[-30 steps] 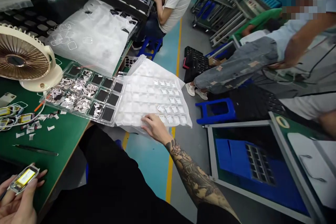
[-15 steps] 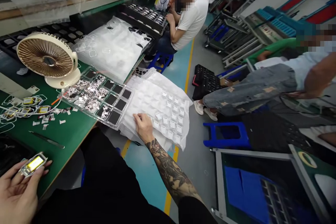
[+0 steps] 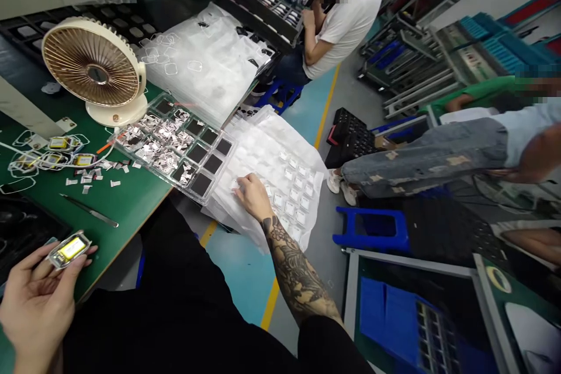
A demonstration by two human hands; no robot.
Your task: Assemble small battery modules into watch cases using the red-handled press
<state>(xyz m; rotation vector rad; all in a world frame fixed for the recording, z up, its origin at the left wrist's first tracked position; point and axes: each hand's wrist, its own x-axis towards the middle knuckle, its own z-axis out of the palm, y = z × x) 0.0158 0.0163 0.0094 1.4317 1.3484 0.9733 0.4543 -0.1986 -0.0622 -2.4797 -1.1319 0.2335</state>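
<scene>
My left hand [image 3: 37, 298] sits at the lower left and holds a small clear-cased part with a yellow centre [image 3: 69, 249] between thumb and fingers. My right hand [image 3: 253, 196] reaches out over the bench edge and rests its fingertips on a stack of clear blister trays [image 3: 267, 158] that carry several small white pieces [image 3: 298, 190]. Whether it grips one of them is hidden by the fingers. Beside that stack lies a clear compartment tray [image 3: 177, 146] with silver bits and dark cells.
A cream desk fan [image 3: 94, 67] stands on the green bench [image 3: 127, 204], with tweezers [image 3: 90, 211], loose parts and more clear trays [image 3: 205, 61]. A seated person in white [image 3: 339, 17] works further along. Another person's legs [image 3: 421, 155], a blue stool [image 3: 372, 228] and a framed blue bin [image 3: 421, 315] fill the aisle.
My right hand has slid left and further in across the blister trays. My left hand with the part has shifted slightly right. The view has panned.
</scene>
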